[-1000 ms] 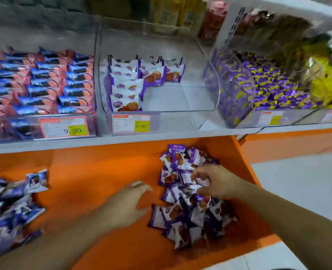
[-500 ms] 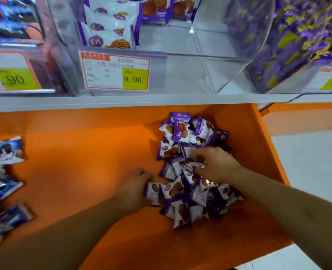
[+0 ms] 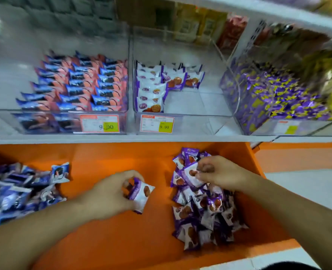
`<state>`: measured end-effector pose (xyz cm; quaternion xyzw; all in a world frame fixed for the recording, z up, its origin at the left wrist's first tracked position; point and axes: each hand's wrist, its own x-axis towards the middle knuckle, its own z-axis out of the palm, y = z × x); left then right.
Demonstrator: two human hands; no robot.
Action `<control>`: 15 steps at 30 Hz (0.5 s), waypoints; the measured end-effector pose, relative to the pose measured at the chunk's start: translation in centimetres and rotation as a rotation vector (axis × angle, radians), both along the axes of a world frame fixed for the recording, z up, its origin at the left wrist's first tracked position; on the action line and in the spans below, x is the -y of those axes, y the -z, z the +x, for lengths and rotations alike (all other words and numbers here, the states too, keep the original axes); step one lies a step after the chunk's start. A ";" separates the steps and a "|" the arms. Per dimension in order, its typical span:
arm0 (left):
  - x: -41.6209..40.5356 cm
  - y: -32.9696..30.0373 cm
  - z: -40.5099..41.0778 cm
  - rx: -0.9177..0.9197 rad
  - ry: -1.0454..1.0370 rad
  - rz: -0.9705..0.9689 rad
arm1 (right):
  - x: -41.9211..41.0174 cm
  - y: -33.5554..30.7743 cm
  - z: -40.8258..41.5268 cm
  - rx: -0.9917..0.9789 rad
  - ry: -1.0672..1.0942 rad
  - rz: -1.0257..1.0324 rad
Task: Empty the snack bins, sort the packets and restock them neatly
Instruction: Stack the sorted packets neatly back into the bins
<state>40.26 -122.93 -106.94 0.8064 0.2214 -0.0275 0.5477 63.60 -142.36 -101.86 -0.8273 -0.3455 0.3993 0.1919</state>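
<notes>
A heap of purple-and-white cookie packets (image 3: 204,215) lies on the right of the orange shelf (image 3: 106,158). My left hand (image 3: 110,193) grips one such packet (image 3: 141,193) just left of the heap. My right hand (image 3: 219,174) pinches another packet (image 3: 190,175) at the top of the heap. Above, the clear middle bin (image 3: 200,106) holds a neat row of the same packets (image 3: 151,90) along its left side and a few at the back; its right part is bare.
A loose pile of blue packets (image 3: 19,191) lies at the orange shelf's left. The left bin (image 3: 73,88) holds rows of blue-and-pink packets. The right bin (image 3: 274,98) is full of purple-and-yellow sweets. Price tags (image 3: 157,124) front the bins. White floor lies to the right.
Both hands have lifted a packet each out of the heap; the left hand drew back to the left with its packet. The camera tilted up, showing the bins again.
</notes>
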 end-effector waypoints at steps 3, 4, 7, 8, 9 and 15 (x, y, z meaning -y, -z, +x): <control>-2.4 -6.4 -2.1 -0.040 -0.091 -0.115 | -1.5 -6.4 -3.3 -0.203 0.058 0.219; -3.4 -8.2 -3.4 -0.039 -0.129 -0.060 | -2.2 -8.4 -4.5 -0.251 0.066 0.288; -4.1 -14.5 -5.4 0.110 -0.207 -0.028 | -4.3 -13.4 -8.5 -0.275 0.097 0.453; -4.1 -15.9 -5.8 0.142 -0.234 -0.003 | -5.1 -14.7 -9.8 -0.231 0.132 0.489; -4.0 -17.0 -6.1 0.174 -0.256 0.009 | -5.9 -15.6 -11.1 -0.185 0.177 0.529; -3.7 -20.2 -8.1 0.343 -0.400 -0.123 | -9.8 -16.9 -17.6 -0.122 0.383 0.690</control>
